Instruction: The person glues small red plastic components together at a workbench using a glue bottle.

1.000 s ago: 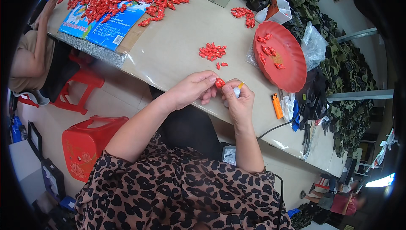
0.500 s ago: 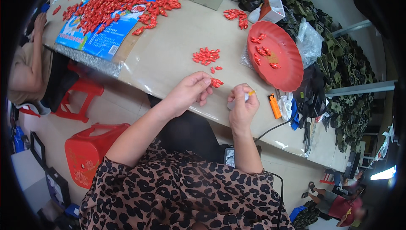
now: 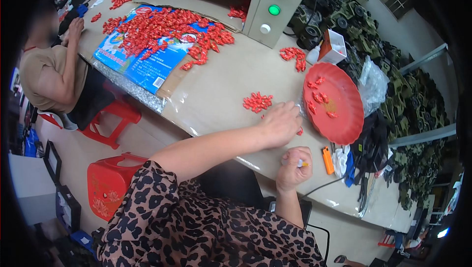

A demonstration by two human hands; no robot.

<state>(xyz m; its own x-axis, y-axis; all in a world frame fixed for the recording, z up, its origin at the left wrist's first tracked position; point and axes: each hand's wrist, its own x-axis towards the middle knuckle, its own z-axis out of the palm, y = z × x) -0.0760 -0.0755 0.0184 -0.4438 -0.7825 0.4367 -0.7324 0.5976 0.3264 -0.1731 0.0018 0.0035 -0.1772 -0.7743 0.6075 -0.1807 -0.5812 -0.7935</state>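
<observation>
My left hand (image 3: 281, 125) reaches across the table beside the red scalloped plate (image 3: 360, 119). Its fingers are curled, and a small shiny red figure (image 3: 300, 131) shows at their lower side; its grip is partly hidden. Nearer the table's front edge, my right hand (image 3: 294, 168) is closed round a small whitish dropper bottle with a yellow tip (image 3: 304, 164). Just beyond my left hand lies a cluster of small red figures (image 3: 257, 102). Several more of them rest inside the plate.
A large heap of red figures (image 3: 157, 31) covers blue printed cardboard (image 3: 113, 53) at the far left. A grey machine with coloured buttons (image 3: 275, 11) stands behind. Right of the plate are an orange lighter (image 3: 328, 160) and a clear plastic bag (image 3: 372, 85). A person (image 3: 54, 73) sits at left.
My left hand has moved right with the red figure, from in front of the cluster to the plate's side. My right hand keeps the bottle, and the whole view has shifted.
</observation>
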